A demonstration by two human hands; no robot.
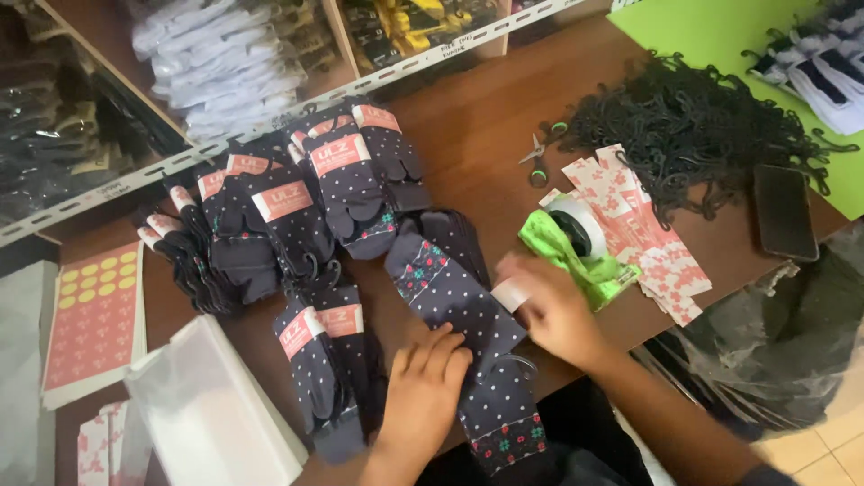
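- Left hand [423, 391] lies flat, fingers spread, pressing down on a dark dotted sock [459, 310] stretched across the brown worktop [477, 135].
- Right hand [549, 310] pinches a small pale strip of tape [511, 293] right at the sock's middle, fingers closed round it.
- The sock runs from near the worktop's centre down to its front edge, floral band at each end.
- Just beside the right hand sits a green tape dispenser [576, 247], touching a fan of pink patterned paper labels [648, 243].
- Behind those, a heap of black plastic hooks [693, 126], with scissors [537, 153] close by and a dark phone [785, 212] at the edge.
- To the left, labelled sock bundles [297, 216] are piled up, and a sheet of yellow round stickers [94, 319] lies further left.
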